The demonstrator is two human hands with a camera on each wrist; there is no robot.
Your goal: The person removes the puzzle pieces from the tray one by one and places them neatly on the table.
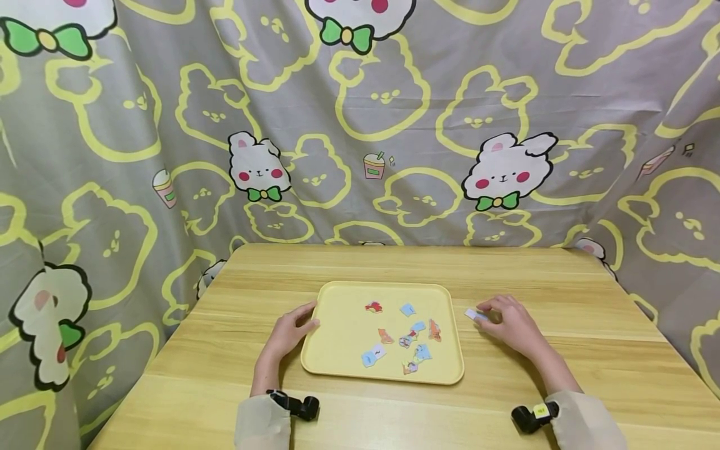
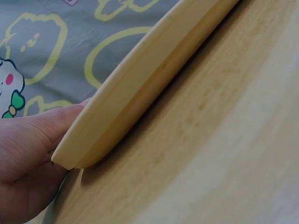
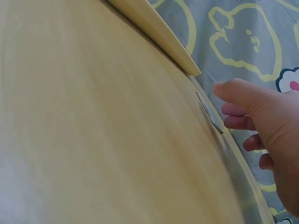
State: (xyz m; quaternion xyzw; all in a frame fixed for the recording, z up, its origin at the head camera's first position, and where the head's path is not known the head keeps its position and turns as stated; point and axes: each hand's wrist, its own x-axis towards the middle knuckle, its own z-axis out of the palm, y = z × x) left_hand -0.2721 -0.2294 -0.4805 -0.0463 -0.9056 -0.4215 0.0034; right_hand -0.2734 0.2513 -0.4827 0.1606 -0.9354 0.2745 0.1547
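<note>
At the left rim of a yellow tray (image 1: 343,312), my left hand (image 1: 289,331) holds the edge, its thumb over the rim in the left wrist view (image 2: 28,144). Small flat picture pieces lie scattered in the tray. Among them are a red piece (image 1: 374,307), a light blue piece (image 1: 407,309), an orange piece (image 1: 435,330) and a blue and lilac piece (image 1: 373,355). Right of the tray, my right hand (image 1: 509,322) hovers at a pale blue flat piece (image 1: 472,314) on the table. Thumb and fingers are parted around this thin piece (image 3: 209,112), its end right by the fingertips.
The wooden table (image 1: 197,356) runs back to a grey patterned curtain (image 1: 382,125) that hangs behind it and along both sides. Black wrist cameras sit at both cuffs, the left one (image 1: 304,407) and the right one (image 1: 529,417).
</note>
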